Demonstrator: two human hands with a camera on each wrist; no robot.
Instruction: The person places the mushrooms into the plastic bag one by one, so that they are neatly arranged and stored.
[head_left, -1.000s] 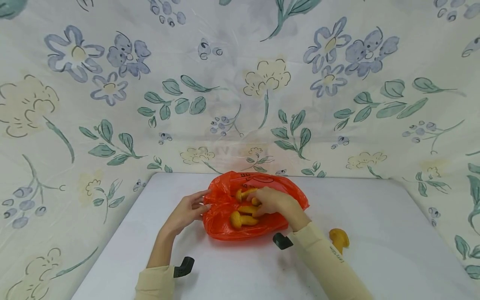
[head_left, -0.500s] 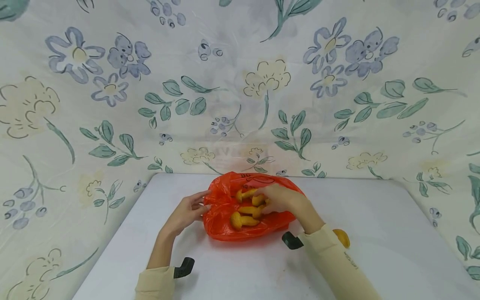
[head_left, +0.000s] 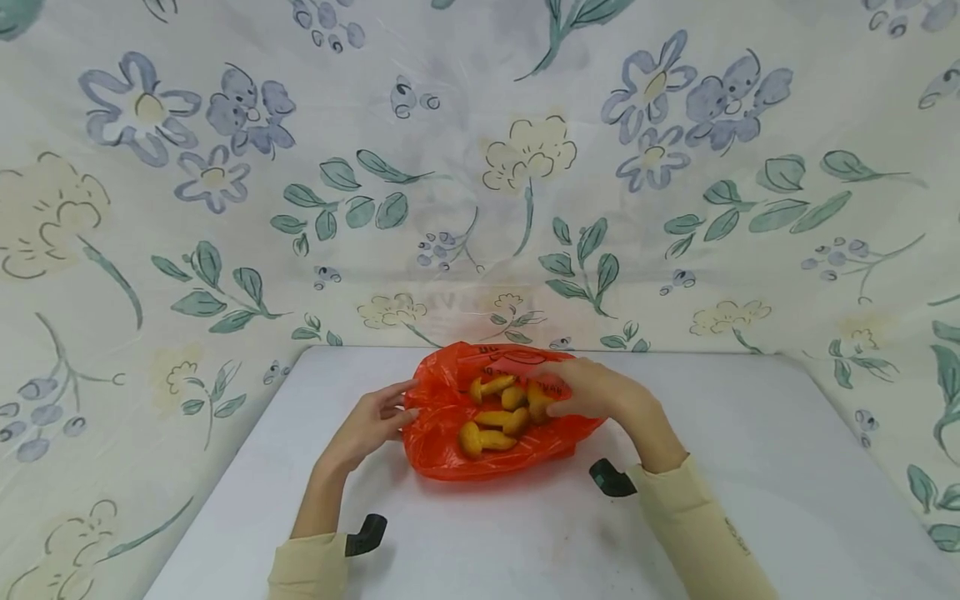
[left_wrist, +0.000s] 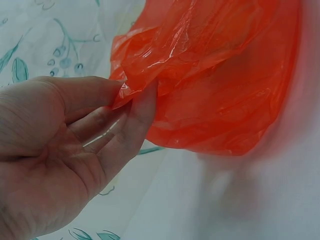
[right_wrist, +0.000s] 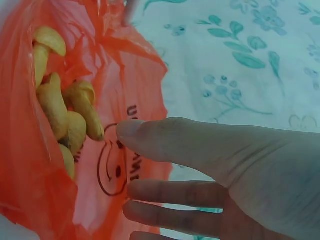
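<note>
A red plastic bag lies on the white table with its mouth spread. Inside sit several yellow-brown mushrooms, heaped at its middle and right. My left hand pinches the bag's left edge; in the left wrist view a fold of the red plastic is between thumb and fingers. Over the bag's right side is my right hand, with its fingers stretched out beside the rightmost mushroom. The right wrist view shows nothing between thumb and fingers of that hand, and printed lettering and a smiling face on the bag.
The white table runs out to both sides and toward the front. Behind it hangs a floral cloth, which also covers the sides. A dark wrist mount sticks out from the left sleeve, another mount from the right.
My right hand has drawn back to the right, leaving mushrooms uncovered in the bag. Its sleeve now covers where a loose mushroom lay on the table. The left hand keeps its place.
</note>
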